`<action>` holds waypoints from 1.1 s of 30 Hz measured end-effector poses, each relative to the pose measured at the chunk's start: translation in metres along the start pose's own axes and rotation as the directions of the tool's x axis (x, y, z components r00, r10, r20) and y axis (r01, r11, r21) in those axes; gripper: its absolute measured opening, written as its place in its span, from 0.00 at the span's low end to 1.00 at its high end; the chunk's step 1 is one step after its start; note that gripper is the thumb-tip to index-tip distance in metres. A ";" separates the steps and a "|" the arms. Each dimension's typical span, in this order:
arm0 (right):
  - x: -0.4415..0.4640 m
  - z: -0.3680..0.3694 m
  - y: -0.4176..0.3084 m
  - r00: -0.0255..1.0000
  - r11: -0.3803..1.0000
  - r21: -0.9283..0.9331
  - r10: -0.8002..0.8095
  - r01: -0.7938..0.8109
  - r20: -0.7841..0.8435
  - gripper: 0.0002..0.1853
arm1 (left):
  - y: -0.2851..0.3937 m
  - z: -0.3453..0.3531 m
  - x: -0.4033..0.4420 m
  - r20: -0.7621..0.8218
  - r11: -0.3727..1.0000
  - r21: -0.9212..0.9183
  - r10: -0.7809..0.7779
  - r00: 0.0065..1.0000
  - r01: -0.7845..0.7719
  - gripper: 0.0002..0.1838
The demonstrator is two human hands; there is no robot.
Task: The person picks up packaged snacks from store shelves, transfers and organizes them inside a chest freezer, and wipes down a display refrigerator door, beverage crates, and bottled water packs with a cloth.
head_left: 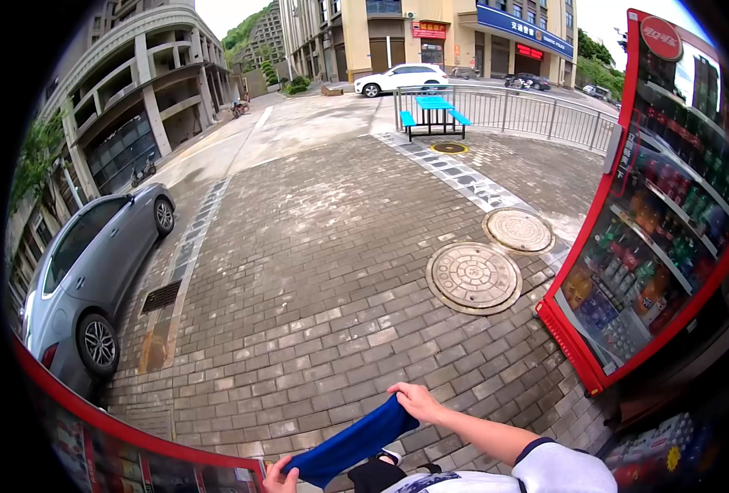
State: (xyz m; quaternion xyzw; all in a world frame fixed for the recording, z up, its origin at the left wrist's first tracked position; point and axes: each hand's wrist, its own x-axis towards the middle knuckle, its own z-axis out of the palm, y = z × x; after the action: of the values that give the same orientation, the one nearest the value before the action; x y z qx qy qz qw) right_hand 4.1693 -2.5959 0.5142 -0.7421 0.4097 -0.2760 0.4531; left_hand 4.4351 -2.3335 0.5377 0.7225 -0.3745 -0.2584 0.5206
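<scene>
A blue cloth (352, 442) is stretched between my two hands, low in the view and above the brick paving. My left hand (279, 476) pinches its lower-left end and is partly cut off by the bottom edge. With the arm reaching out, my right hand (416, 403) grips the upper-right end, fingers closed over the cloth. Below the cloth, part of my dark clothing and one shoe (390, 456) show.
A red-framed drinks fridge (579, 345) stands at the right, and another red-framed cabinet (147, 442) at lower left. Manhole covers (474, 278) lie in the paving. A grey car (93, 255) is parked left. A blue picnic table (434, 103) stands by a railing (537, 117).
</scene>
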 end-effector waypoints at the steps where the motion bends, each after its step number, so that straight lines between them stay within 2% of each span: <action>1: 0.025 0.009 0.001 0.999 0.999 -0.001 -0.035 0.035 -0.023 0.15 | -0.006 -0.007 0.050 -0.017 0.979 -0.135 0.152 0.988 -0.153 0.15; 2: 0.050 0.019 0.004 0.999 0.999 0.015 -0.033 0.033 -0.040 0.15 | -0.008 -0.015 0.072 -0.020 0.984 -0.149 0.100 0.995 -0.102 0.16; 3: 0.074 0.023 0.005 0.999 0.999 0.032 -0.036 0.037 -0.041 0.16 | 0.001 -0.022 0.094 -0.032 0.993 -0.087 0.074 0.997 -0.077 0.17; 4: 0.099 0.024 -0.009 0.995 0.966 0.241 0.092 -0.096 0.028 0.16 | -0.006 -0.032 0.119 -0.021 0.997 0.008 0.075 0.997 -0.075 0.19; 5: 0.122 0.029 -0.026 0.965 0.873 0.414 0.220 -0.259 0.139 0.17 | 0.002 -0.041 0.141 -0.021 0.990 0.116 0.083 0.996 -0.080 0.20; 6: 0.146 0.033 -0.040 0.959 0.827 0.487 0.221 -0.280 0.176 0.17 | 0.026 -0.049 0.161 0.023 0.954 0.245 0.170 0.985 -0.171 0.24; 7: 0.171 0.040 -0.052 0.948 0.774 0.549 0.232 -0.314 0.216 0.18 | 0.022 -0.056 0.183 0.045 0.932 0.297 0.202 0.978 -0.206 0.27; 8: 0.195 0.049 -0.059 0.963 0.808 0.529 0.170 -0.258 0.210 0.18 | 0.024 -0.063 0.203 0.037 0.915 0.345 0.207 0.978 -0.207 0.28; 10: 0.239 0.065 -0.069 0.968 0.843 0.505 0.069 -0.186 0.241 0.18 | 0.015 -0.073 0.239 -0.033 0.912 0.368 0.207 0.978 -0.181 0.23; 12: 0.274 0.088 -0.087 0.949 0.845 0.502 0.021 -0.185 0.314 0.19 | 0.003 -0.086 0.271 -0.179 0.926 0.359 0.193 0.965 -0.119 0.13; 14: 0.307 0.117 -0.110 0.927 0.872 0.454 -0.003 -0.181 0.374 0.21 | 0.009 -0.104 0.298 -0.371 0.931 0.359 0.201 0.907 -0.060 0.10; 15: 0.327 0.135 -0.118 0.917 0.961 0.272 -0.070 -0.043 0.393 0.20 | 0.006 -0.113 0.312 -0.469 0.935 0.350 0.223 0.855 -0.051 0.09; 16: 0.349 0.153 -0.125 0.896 0.990 0.084 -0.139 0.114 0.422 0.19 | -0.001 -0.124 0.328 -0.513 0.918 0.392 0.276 0.813 -0.065 0.08; 17: 0.369 0.172 -0.132 0.863 0.956 -0.096 -0.205 0.278 0.461 0.18 | -0.007 -0.135 0.342 -0.550 0.897 0.437 0.329 0.767 -0.072 0.07; 18: 0.390 0.195 -0.138 0.849 0.937 -0.096 -0.256 0.335 0.463 0.13 | -0.014 -0.145 0.352 -0.581 0.871 0.486 0.382 0.718 -0.071 0.07; 19: 0.415 0.219 -0.143 0.830 0.913 -0.073 -0.330 0.402 0.451 0.12 | -0.023 -0.155 0.364 -0.624 0.970 0.230 0.210 0.753 -0.079 0.06; 20: 0.440 0.245 -0.148 0.804 0.883 -0.045 -0.403 0.467 0.438 0.11 | -0.033 -0.166 0.375 -0.625 0.996 -0.042 0.038 0.780 -0.082 0.06; 21: 0.466 0.265 -0.157 0.772 0.847 -0.018 -0.474 0.531 0.424 0.10 | -0.041 -0.176 0.386 -0.586 0.945 -0.314 -0.120 0.801 -0.088 0.05; 22: 0.493 0.286 -0.168 0.695 0.768 0.008 -0.584 0.640 0.419 0.09 | -0.052 -0.190 0.398 -0.606 0.952 -0.300 -0.140 0.783 -0.061 0.06; 23: 0.521 0.307 -0.180 0.711 0.863 0.227 -0.501 0.451 0.493 0.09 | -0.058 -0.199 0.411 -0.640 0.925 -0.372 -0.201 0.742 -0.071 0.06; 24: 0.547 0.326 -0.195 0.695 0.894 0.400 -0.419 0.204 0.583 0.09 | -0.054 -0.208 0.427 -0.666 0.894 -0.440 -0.258 0.700 -0.089 0.06; 25: 0.570 0.349 -0.206 0.644 0.858 0.508 -0.345 -0.079 0.682 0.09 | -0.055 -0.216 0.441 -0.684 0.858 -0.501 -0.314 0.659 -0.112 0.06; 26: 0.591 0.380 -0.213 0.604 0.817 0.544 -0.340 -0.190 0.721 0.09 | -0.058 -0.225 0.455 -0.730 0.891 -0.438 -0.273 0.627 -0.121 0.08; 27: 0.607 0.409 -0.225 0.557 0.808 0.518 -0.302 -0.281 0.773 0.09 | -0.055 -0.231 0.470 -0.801 0.928 -0.350 -0.225 0.555 -0.129 0.08; 29: 0.627 0.472 -0.248 0.449 0.784 0.417 -0.200 -0.461 0.871 0.09 | -0.069 -0.251 0.489 -0.854 0.938 -0.328 -0.244 0.459 -0.111 0.09; 30: 0.631 0.508 -0.257 0.433 0.824 0.409 -0.226 -0.393 0.873 0.09 | -0.066 -0.262 0.499 -0.895 0.950 -0.297 -0.242 0.373 -0.094 0.09; 31: 0.627 0.535 -0.274 0.364 0.821 0.348 -0.186 -0.452 0.913 0.09 | -0.078 -0.272 0.503 -0.904 0.938 -0.331 -0.284 0.320 -0.105 0.09; 33: 0.614 0.590 -0.301 0.272 0.845 0.282 -0.170 -0.455 0.947 0.10 | -0.107 -0.298 0.507 -0.912 0.912 -0.383 -0.347 0.220 -0.145 0.09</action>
State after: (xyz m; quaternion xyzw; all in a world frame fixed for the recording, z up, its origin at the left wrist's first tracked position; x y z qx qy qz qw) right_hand 5.0523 -2.7835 0.5501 -0.5658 0.0364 0.1698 0.8061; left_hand 4.9884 -2.5591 0.5417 0.6281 0.1400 0.1443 0.7517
